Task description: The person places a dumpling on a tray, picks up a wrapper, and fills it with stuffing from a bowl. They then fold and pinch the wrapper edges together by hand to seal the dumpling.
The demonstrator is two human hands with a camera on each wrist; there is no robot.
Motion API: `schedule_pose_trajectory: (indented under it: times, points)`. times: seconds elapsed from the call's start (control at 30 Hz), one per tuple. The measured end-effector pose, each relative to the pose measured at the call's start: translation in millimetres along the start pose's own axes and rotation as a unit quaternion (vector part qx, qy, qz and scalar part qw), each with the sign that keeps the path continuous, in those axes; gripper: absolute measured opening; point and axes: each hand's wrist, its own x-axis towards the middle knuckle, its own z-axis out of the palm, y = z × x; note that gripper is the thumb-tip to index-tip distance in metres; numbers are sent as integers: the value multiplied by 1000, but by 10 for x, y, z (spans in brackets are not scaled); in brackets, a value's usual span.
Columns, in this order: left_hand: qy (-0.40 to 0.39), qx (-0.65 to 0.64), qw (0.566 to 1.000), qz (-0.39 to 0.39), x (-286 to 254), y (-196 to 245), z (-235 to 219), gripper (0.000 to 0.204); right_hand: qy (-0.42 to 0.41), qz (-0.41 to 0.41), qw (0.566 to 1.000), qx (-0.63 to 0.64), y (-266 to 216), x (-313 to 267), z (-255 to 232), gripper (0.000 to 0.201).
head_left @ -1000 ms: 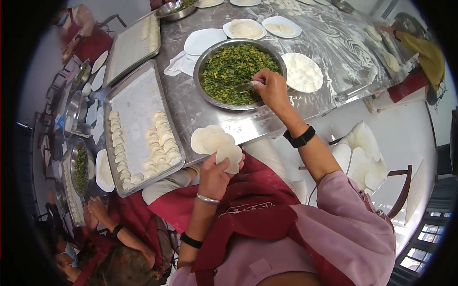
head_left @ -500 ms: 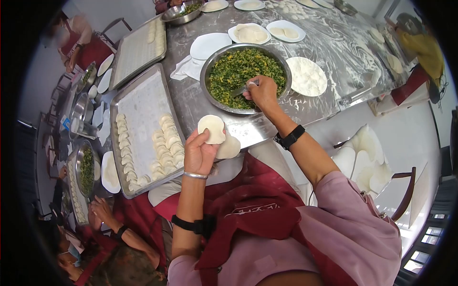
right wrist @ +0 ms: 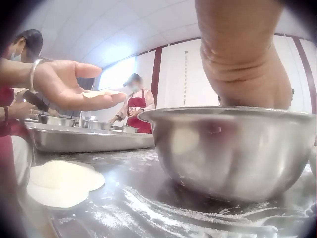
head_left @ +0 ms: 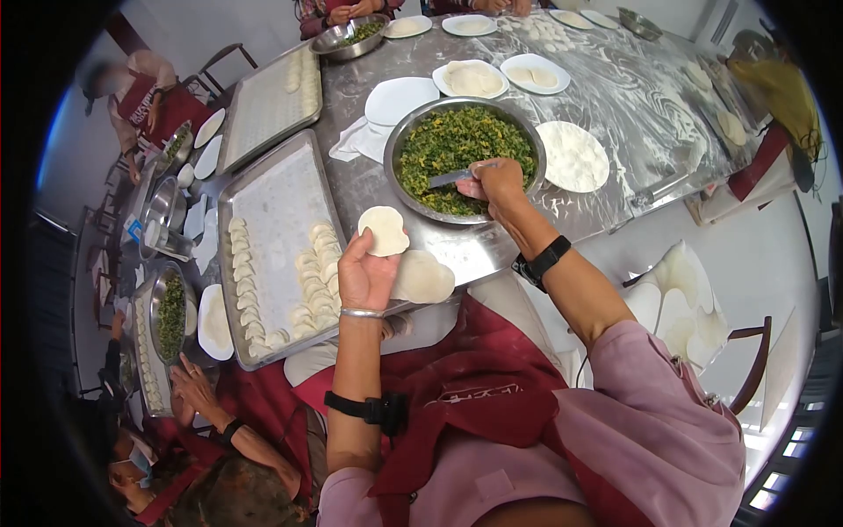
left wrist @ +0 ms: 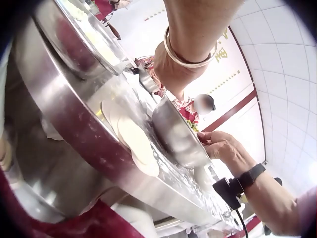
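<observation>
On the fingers of my left hand (head_left: pixel 364 279) lies a single round dough wrapper (head_left: pixel 384 230). The right wrist view shows that hand palm up, fingers straight and thumb raised off the dough. Below it, a fanned stack of wrappers (head_left: pixel 423 277) lies at the table's front edge. My right hand (head_left: pixel 499 186) pinches a flat metal spatula (head_left: pixel 450 177), its blade in the chopped green and yellow filling (head_left: pixel 465 140). The filling sits in a steel bowl (right wrist: pixel 223 153), whose wall hides my right fingers in the right wrist view.
A steel tray (head_left: pixel 329 198) with rows of folded dumplings (head_left: pixel 241 281) stands left of the bowl. Right of the bowl is a plate of flour (head_left: pixel 573 156); white plates (head_left: pixel 399 101) stand behind. Other people work around the floury table (head_left: pixel 632 105).
My left hand has lifted one wrapper away from the stack, which now lies on the table edge. My right hand has shifted its grip and the spatula's blade shows more in the filling.
</observation>
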Motion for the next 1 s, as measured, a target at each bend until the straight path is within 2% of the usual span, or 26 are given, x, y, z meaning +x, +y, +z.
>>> schedule_pose_trajectory:
  times: [0.3,0.5,0.6,0.7,0.83,0.87,0.93,0.97,1.0]
  points:
    - [-16,-23,1000,1,130,-9,32,43,-27,40,988,144,6,50,-88,17]
    - [-40,-28,999,-12,268,-109,148,42,-86,24,982,166,-194,-132,-243,20]
    - [-47,-37,998,-22,308,-208,253,44,-104,12,985,135,-349,-358,-295,21]
    - [-60,-36,997,-23,311,-289,391,46,-102,-39,990,94,-396,-594,-300,21]
    - [-47,-49,997,-27,275,-320,508,46,-103,-192,976,-8,-238,-819,-307,17]
    - [-48,-54,997,-28,272,-318,514,47,-111,-272,952,-88,-187,-852,-342,17]
    - [-44,-54,997,-27,257,-303,533,47,-122,-423,865,-241,-95,-904,-412,19]
    - [-40,-50,998,-25,247,-295,550,47,-120,-500,824,-236,6,-887,-412,26]
    - [-37,-46,998,-23,238,-290,558,48,-128,-520,805,-256,16,-923,-413,27]
